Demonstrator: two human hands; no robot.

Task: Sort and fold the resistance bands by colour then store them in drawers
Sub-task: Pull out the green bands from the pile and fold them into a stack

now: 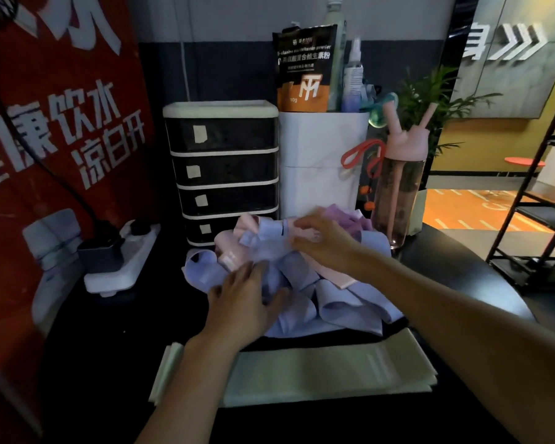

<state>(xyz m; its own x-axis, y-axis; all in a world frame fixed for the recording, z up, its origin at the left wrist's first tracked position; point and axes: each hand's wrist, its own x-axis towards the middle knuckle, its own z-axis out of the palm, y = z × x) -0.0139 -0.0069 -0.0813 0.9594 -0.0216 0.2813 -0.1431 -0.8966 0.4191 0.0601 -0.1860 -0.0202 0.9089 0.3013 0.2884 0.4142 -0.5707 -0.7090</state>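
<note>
A tangled heap of resistance bands lies mid-table: blue bands (350, 302) in front, pink bands (228, 248) at the back left, purple bands (346, 219) at the back right. My left hand (241, 302) rests on the blue bands at the heap's front left, fingers spread. My right hand (321, 241) reaches into the top of the heap, its fingers curled round a pink band. Pale green bands (318, 370) lie flat and stacked at the near edge. A black drawer unit (221, 171) with shut, labelled drawers stands behind the heap.
A white holder (321, 161) with a pouch and bottles stands right of the drawers, with a pink water bottle (401, 187) beside it. A white power strip (122, 261) with a plugged adapter lies at the left. A red banner (55, 123) stands left, a black rack (539, 193) right.
</note>
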